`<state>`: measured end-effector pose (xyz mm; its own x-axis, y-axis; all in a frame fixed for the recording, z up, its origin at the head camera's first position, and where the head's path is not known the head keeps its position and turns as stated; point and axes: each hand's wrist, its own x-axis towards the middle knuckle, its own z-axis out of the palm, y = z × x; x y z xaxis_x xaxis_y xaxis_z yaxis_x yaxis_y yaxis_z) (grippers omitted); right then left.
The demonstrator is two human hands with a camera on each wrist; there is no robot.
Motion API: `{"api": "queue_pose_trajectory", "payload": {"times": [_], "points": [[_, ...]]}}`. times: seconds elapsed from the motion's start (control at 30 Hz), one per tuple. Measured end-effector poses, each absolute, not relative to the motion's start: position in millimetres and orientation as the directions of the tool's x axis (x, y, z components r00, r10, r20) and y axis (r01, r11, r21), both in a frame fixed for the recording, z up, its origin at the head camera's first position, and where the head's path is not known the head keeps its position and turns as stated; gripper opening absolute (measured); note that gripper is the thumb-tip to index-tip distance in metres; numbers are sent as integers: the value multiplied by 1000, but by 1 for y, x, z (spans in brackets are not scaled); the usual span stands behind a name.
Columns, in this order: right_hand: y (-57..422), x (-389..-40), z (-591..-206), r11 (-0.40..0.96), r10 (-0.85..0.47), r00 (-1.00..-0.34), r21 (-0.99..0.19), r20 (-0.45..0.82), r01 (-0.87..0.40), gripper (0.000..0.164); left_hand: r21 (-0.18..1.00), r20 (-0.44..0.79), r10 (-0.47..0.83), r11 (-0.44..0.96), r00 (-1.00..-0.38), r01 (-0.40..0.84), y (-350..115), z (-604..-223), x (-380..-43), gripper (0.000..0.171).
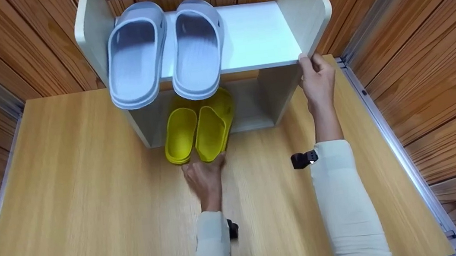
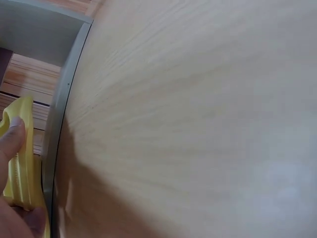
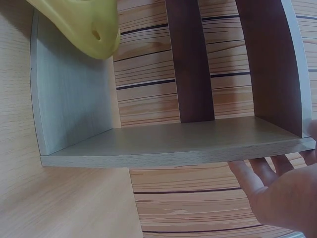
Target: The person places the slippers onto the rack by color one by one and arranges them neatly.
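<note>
A pair of yellow clogs [image 1: 210,133] reaches into the lower level of a small pale shoe rack [image 1: 253,35]. My left hand [image 1: 204,176] grips both clogs together at their heel ends; in the left wrist view its thumb presses on the yellow clog [image 2: 25,148]. At the rack's right side, my right hand [image 1: 318,80] holds the side panel where the white shelf meets it. Seen from the right wrist, the fingers [image 3: 242,173] lie along the panel's outer face. Another pair, grey clogs [image 1: 133,65], stands on the upper shelf, heels over its front edge.
The rack stands on a light wooden board [image 1: 88,197]. Wood-plank walls [image 1: 438,32] rise behind and on both sides, with a metal rail [image 1: 395,142] along the right edge. A dark brown crossbar [image 3: 190,64] spans the rack's back.
</note>
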<state>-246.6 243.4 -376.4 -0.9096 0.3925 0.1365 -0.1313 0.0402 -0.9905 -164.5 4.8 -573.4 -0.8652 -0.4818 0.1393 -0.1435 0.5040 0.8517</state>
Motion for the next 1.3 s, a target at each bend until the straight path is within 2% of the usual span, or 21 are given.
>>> {"api": "queue_pose_trajectory", "payload": {"times": [0.17,0.33,0.6,0.83,1.2,1.3], "points": [[244,-247,-375,16,404,-908,-993,113,-116,18,860,181,-499,498,-847,-109,9,-576,-167,90],[244,-247,-375,20,413,-904,-993,111,-112,20,856,205,-526,506,-825,-110,13,-578,-168,87],[242,-242,-375,5,397,-912,-994,105,-113,19,837,170,-595,508,-786,-203,18,-581,-168,84],[243,-243,-374,0,394,-910,-990,130,-141,17,827,216,-600,532,-770,-183,26,-585,-173,86],[241,-239,-372,-8,386,-913,-990,128,-143,21,839,188,-614,506,-767,-199,21,-588,-178,85],[241,-240,-371,-11,389,-912,-989,133,-149,18,846,189,-612,498,-768,-189,21,-589,-178,84]]}}
